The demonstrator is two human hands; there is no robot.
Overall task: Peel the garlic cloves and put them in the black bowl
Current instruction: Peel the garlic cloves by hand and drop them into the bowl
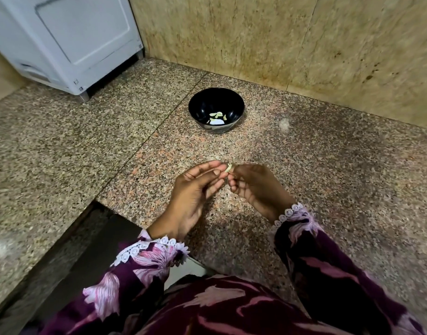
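The left hand (195,189) is held just above the desk (328,189), palm turned inward, its thumb and forefinger tips pinching a small pale garlic clove (228,168). The remaining fingers of that hand lie fairly straight beneath the pinch. The right hand (253,187) meets it from the other side, fingers curled, its fingertips closing on the same clove, so the clove sits exactly between the two hands at their tips. A wisp of papery skin (213,157) shows just beyond the left fingertips; whether it lies on the desk or hangs from the clove cannot be told.

Both wrists emerge from dark purple sleeves (144,267) printed with pink flowers and edged with white lace cuffs.

Farther out, straight ahead of the hands and well apart from them, the black bowl (216,110) stands upright on the speckled granite desk. In its bottom lie several pale peeled cloves (217,115) gathered in a small cluster, with a bright reflection beside them.

Behind the bowl, a mottled beige stone wall (280,39) rises from the desk. To the far left, a white appliance (70,39) stands on short feet on the same surface. Near the left forearm the desk's edge drops to a dark recess (70,238).
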